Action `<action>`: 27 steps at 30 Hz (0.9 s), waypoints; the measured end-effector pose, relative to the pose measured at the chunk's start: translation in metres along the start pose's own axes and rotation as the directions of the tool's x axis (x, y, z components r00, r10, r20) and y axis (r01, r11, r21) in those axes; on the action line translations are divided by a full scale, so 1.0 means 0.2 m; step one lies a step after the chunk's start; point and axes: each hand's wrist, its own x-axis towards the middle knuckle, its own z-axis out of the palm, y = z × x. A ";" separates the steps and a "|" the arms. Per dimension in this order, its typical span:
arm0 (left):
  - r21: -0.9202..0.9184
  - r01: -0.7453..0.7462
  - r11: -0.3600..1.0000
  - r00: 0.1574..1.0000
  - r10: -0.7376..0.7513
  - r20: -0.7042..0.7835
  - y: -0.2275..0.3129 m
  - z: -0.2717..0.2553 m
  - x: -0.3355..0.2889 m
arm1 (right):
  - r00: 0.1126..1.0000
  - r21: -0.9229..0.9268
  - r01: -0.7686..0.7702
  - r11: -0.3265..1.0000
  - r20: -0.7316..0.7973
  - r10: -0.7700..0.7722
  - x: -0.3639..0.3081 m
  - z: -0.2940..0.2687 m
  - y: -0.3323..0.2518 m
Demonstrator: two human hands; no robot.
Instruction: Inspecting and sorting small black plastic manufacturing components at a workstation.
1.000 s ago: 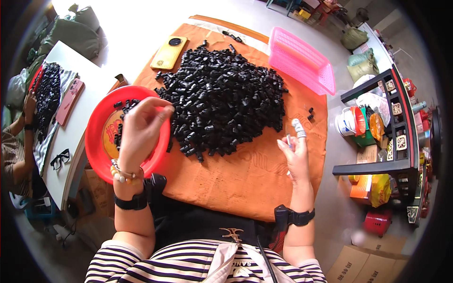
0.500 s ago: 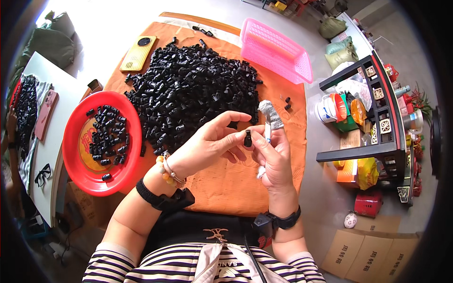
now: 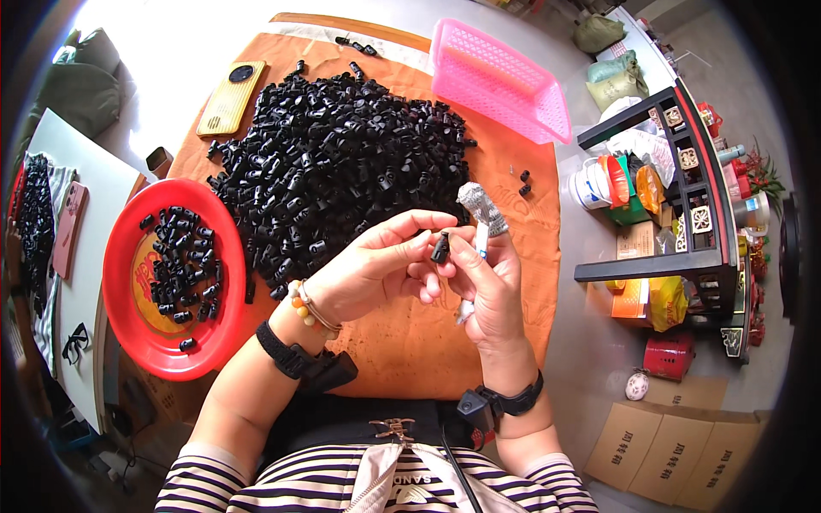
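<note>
In front of my chest, both hands meet at a small black plastic cord lock (image 3: pixel 440 248). My right hand (image 3: pixel 492 286) pinches it between thumb and forefinger. One of its fingers wears a grey-and-white knitted finger cover (image 3: pixel 481 208) with a white strip below it. My left hand (image 3: pixel 363 265) is bent round the cord lock's left side, thumb and fingertips against it. Just beyond the hands lies a big pile of cord locks (image 3: pixel 333 162) on the orange tablecloth (image 3: pixel 410 342). At left, a red plate (image 3: pixel 120 291) carries many more of them.
A pink mesh basket (image 3: pixel 500 77) lies at the far right edge of the table. Near the far left are a yellow phone (image 3: pixel 231 98) and, on a white side table (image 3: pixel 94 231), a pink phone (image 3: pixel 70 227). Folded cardboard boxes (image 3: pixel 650 449) lie on the floor at right.
The view has shifted slightly, so the plate and pile sit a little further left. The cord lock has tilted between my fingers, and my left thumb has drawn slightly left.
</note>
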 end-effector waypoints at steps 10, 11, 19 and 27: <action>-0.041 -0.057 0.998 0.998 0.056 -0.027 0.02 -0.04 -0.01 | 0.999 -0.052 -0.035 0.998 0.012 0.036 0.06 0.01 0.03; -0.028 -0.064 0.998 0.998 0.063 -0.031 0.02 -0.04 -0.01 | 1.000 -0.103 -0.009 0.995 0.009 0.010 0.06 0.01 0.04; -0.041 -0.076 0.996 0.996 0.074 -0.053 0.04 -0.06 -0.02 | 0.997 -0.319 0.072 0.945 0.028 -0.066 0.07 0.02 0.05; -0.120 -0.094 0.988 0.991 0.081 -0.109 0.05 -0.05 -0.02 | 0.994 -0.555 0.089 0.827 0.107 -0.034 0.04 0.00 -0.02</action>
